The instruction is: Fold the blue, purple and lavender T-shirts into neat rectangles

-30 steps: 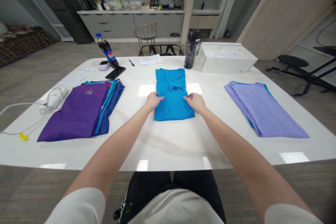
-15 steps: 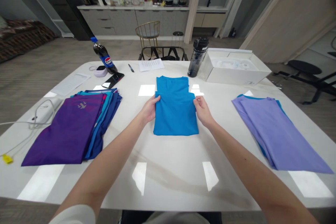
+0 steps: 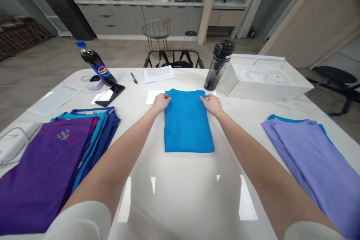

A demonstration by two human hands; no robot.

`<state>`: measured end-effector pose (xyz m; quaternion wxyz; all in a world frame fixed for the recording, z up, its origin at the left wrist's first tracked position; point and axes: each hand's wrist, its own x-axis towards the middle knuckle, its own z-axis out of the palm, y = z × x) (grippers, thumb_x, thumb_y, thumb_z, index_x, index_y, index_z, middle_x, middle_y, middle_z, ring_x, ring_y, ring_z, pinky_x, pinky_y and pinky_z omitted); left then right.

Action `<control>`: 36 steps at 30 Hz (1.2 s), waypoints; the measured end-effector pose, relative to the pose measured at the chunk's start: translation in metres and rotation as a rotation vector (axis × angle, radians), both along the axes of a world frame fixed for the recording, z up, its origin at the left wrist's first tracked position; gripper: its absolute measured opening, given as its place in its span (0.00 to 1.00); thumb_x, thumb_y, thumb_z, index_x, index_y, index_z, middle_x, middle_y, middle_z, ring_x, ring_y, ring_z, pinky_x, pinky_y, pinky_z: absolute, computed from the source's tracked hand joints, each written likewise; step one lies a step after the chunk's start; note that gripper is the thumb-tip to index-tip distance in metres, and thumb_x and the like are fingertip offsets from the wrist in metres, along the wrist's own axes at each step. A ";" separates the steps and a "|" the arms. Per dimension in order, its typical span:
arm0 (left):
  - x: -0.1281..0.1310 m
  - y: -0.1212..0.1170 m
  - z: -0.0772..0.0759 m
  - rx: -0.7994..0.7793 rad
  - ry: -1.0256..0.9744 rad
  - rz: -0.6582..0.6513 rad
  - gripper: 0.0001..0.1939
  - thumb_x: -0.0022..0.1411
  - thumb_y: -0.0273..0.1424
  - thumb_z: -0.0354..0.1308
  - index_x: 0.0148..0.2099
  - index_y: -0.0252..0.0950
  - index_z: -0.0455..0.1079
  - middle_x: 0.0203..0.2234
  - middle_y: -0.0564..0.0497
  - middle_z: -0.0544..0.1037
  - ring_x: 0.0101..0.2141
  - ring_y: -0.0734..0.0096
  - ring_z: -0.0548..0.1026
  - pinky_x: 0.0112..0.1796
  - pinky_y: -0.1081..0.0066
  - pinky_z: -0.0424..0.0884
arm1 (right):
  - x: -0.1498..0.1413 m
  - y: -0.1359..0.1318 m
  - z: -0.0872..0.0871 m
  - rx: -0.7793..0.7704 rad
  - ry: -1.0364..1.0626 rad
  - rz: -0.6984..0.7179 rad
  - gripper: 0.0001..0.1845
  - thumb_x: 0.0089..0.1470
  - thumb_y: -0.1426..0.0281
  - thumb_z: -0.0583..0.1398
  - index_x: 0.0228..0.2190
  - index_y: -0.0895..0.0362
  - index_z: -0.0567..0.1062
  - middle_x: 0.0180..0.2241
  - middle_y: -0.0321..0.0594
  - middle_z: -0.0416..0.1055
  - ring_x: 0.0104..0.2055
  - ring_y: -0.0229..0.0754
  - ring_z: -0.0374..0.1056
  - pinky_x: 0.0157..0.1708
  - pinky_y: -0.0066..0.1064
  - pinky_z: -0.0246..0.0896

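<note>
A bright blue shirt lies folded into a neat rectangle at the middle of the white table. My left hand pinches its far left corner, fingers closed on the cloth. At the far right corner my right hand grips the same folded edge. Both arms reach straight out over the table.
A stack of purple and blue garments lies left, lilac garments right. Behind are a cola bottle, phone, pen, paper sheet, dark drinking bottle and open white box. A charger cable sits far left.
Both hands carried the near edge of the blue shirt away from me, folding it over onto its far half. The shirt now lies as a shorter rectangle. The view has moved closer.
</note>
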<state>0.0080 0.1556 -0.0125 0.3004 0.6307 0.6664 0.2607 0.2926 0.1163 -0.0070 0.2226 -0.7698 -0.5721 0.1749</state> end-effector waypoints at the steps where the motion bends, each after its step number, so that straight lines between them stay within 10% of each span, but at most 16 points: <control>1: -0.001 0.002 -0.005 0.011 0.038 -0.011 0.12 0.62 0.37 0.61 0.43 0.34 0.78 0.43 0.42 0.83 0.46 0.57 0.79 0.48 0.64 0.71 | -0.001 0.004 -0.004 -0.003 -0.030 0.021 0.22 0.60 0.53 0.61 0.46 0.56 0.79 0.42 0.46 0.77 0.46 0.50 0.72 0.45 0.37 0.64; 9: 0.001 0.007 0.004 0.070 0.099 -0.104 0.08 0.62 0.30 0.58 0.40 0.36 0.78 0.38 0.45 0.82 0.43 0.58 0.78 0.47 0.64 0.71 | -0.001 0.015 -0.007 0.055 -0.166 0.127 0.10 0.62 0.65 0.60 0.34 0.56 0.80 0.41 0.45 0.73 0.42 0.47 0.69 0.42 0.35 0.62; 16: 0.004 0.040 0.031 0.375 -0.118 -0.115 0.12 0.68 0.34 0.53 0.48 0.36 0.74 0.42 0.47 0.79 0.42 0.63 0.76 0.48 0.63 0.72 | 0.010 0.037 0.026 0.495 -0.138 0.113 0.12 0.67 0.64 0.53 0.40 0.56 0.74 0.36 0.43 0.70 0.39 0.47 0.66 0.43 0.37 0.61; 20: 0.019 0.045 0.021 0.355 0.062 0.043 0.20 0.67 0.29 0.53 0.59 0.32 0.68 0.53 0.38 0.74 0.53 0.54 0.73 0.56 0.55 0.68 | -0.003 0.049 0.021 0.329 -0.194 0.054 0.15 0.65 0.64 0.54 0.46 0.59 0.74 0.43 0.51 0.73 0.44 0.52 0.68 0.45 0.41 0.62; 29: 0.058 -0.044 -0.022 0.298 0.488 -0.383 0.31 0.74 0.48 0.41 0.72 0.40 0.58 0.71 0.43 0.59 0.70 0.51 0.54 0.68 0.47 0.50 | -0.054 -0.019 -0.023 0.056 -0.353 0.340 0.32 0.71 0.51 0.42 0.68 0.49 0.60 0.71 0.44 0.53 0.72 0.57 0.47 0.67 0.62 0.40; 36: 0.055 -0.059 -0.007 0.318 0.519 -0.370 0.29 0.75 0.42 0.40 0.73 0.38 0.57 0.72 0.46 0.56 0.71 0.57 0.53 0.69 0.52 0.46 | -0.052 -0.031 -0.009 -0.060 -0.374 0.305 0.34 0.71 0.52 0.38 0.71 0.47 0.53 0.74 0.39 0.42 0.75 0.56 0.36 0.67 0.70 0.32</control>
